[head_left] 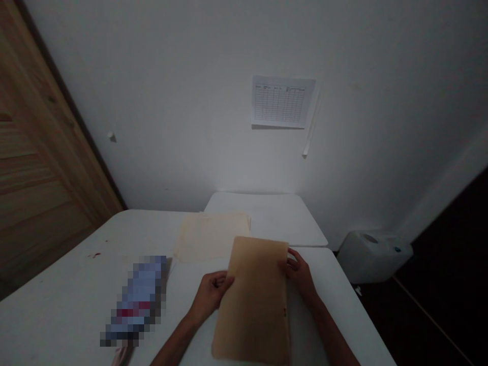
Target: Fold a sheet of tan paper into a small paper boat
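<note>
Folder (253,300), tan, lying flat on white table (68,300), near edge. Left hand (209,292) pinches its left edge; right hand (299,272) curls over the right. Advisable: even grip, edges level, clear of cream sheets (211,234) beyond.

Left hand (211,293) and right hand (300,273) reach forward, fingers curled.
</note>
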The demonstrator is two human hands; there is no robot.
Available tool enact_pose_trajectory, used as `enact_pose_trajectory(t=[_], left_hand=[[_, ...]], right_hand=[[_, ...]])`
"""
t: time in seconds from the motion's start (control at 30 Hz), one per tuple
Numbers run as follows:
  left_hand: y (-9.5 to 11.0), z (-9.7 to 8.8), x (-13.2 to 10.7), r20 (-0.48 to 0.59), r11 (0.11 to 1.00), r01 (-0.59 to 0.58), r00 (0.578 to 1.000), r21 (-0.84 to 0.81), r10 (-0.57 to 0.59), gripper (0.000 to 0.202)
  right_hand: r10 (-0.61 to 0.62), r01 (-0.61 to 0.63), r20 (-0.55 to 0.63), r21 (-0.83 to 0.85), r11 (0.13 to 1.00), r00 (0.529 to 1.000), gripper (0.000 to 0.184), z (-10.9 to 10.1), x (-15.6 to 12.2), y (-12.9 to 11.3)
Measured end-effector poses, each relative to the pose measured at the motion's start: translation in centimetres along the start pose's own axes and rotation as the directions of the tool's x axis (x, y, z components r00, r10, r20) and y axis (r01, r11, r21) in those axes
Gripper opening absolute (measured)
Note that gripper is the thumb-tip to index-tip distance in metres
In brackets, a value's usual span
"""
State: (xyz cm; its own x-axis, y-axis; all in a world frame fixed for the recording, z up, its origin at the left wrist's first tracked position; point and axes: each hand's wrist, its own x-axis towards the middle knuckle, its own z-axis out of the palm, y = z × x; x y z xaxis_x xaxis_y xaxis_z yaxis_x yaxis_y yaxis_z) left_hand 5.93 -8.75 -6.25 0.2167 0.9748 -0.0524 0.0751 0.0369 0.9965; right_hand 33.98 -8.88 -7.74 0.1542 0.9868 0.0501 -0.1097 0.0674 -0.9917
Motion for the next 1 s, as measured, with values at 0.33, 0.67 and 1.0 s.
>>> enact_pose_trajectory(t=[0.33, 0.67, 1.0], left_hand=[[-1.3, 0.1, 0.4, -0.064, 0.998, 0.047, 0.997, -0.051, -0.05, 0.048], [-1.2, -0.1, 0.3, -0.057, 0.996, -0.042, 0.998, -0.082, 0.037, 0.041], [1.2, -2.8, 1.9, -0.178, 0.778, -0.328, 0.857, 0.535, 0.484, 0.048]], right_hand=[[0.029, -0.023, 0.037, -0.15, 0.988, 0.999, 0.06, 0.9, -2.8, 0.1], [0.044, -0.035, 0.042, -0.199, 0.979, 0.998, 0.052, -0.1, -2.5, 0.6], [0.13, -0.037, 0.237, -0.359, 0.933, 0.963, 0.039, -0.9, -2.9, -0.3]])
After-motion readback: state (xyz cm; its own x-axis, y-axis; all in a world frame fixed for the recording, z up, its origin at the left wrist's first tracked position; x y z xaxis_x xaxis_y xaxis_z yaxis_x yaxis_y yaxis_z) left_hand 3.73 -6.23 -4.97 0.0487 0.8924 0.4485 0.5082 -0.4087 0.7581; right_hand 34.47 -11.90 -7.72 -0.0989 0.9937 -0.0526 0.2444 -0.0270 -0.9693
